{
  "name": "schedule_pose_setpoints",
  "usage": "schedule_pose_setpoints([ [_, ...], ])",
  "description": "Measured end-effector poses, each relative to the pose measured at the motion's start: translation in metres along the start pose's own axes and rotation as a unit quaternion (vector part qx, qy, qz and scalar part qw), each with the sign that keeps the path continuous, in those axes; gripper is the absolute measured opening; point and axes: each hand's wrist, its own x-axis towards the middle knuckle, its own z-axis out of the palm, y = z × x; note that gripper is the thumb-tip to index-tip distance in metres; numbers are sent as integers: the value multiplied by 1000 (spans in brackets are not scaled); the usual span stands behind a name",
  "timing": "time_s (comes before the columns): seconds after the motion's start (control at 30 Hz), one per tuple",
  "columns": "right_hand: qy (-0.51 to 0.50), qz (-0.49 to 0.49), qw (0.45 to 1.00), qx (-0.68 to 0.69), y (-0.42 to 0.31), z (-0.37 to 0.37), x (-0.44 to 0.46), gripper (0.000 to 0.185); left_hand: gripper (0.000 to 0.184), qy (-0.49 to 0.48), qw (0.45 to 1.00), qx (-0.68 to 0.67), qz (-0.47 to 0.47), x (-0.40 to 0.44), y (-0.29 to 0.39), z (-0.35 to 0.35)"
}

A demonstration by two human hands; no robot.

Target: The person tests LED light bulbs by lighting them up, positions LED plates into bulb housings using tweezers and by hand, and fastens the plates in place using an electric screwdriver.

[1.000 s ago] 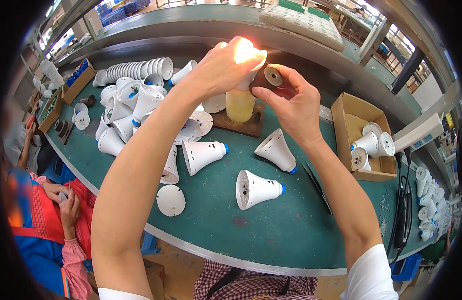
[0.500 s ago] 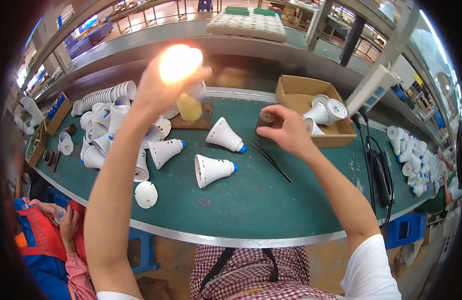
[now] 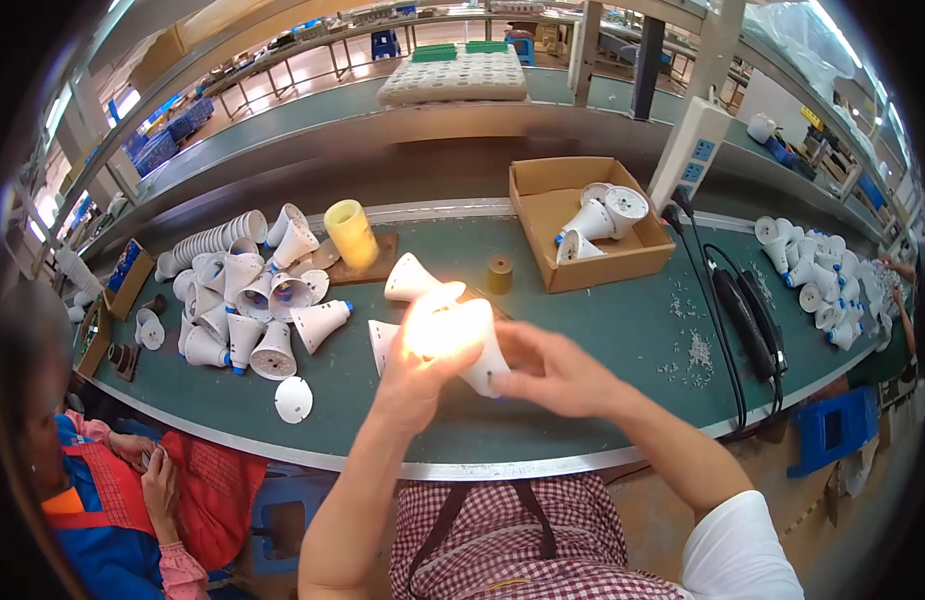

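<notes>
A glowing light bulb (image 3: 485,365) with a white cone-shaped body is held tilted above the front middle of the bench. My left hand (image 3: 422,365) is closed around its lit end, and the glare hides most of those fingers. From the right, my right hand (image 3: 562,372) grips the white body with thumb and fingers. Behind and beside my left hand lie two white bulb housings, one (image 3: 407,277) farther back and one (image 3: 380,343) partly covered. A small brown cylinder (image 3: 499,274) stands beyond my hands.
White bulb housings (image 3: 272,300) pile up at left, near a yellow cylinder (image 3: 352,235) and a round white disc (image 3: 293,399). A cardboard box (image 3: 542,225) holds several bulb pieces. Black cables (image 3: 722,330) run down the right side. Another person (image 3: 112,480) sits at left.
My left hand has come down and right from above the yellow cylinder with the glowing bulb. My right hand has left the brown cylinder and moved to the bulb. The view has shifted.
</notes>
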Motion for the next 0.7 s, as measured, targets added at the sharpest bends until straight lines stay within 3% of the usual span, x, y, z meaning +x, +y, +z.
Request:
schedule_pose_setpoints([
  [0.03, -28, 5, 997, 67, 2, 5, -6, 56, 56, -18, 995, -86, -37, -1, -5, 6],
  [0.07, -24, 6, 997, 69, 1, 5, -11, 56, 61, -33, 994, -89, -50, 0, -10, 8],
  [0.13, -13, 91, 964, 251, -2, 5, -20, 54, 62, -40, 992, -104, -61, 5, -21, 9],
  [0.7, 55, 52, 975, 209, 7, 6, -38, 47, 65, -84, 981, -118, -130, 9, -39, 22],
])
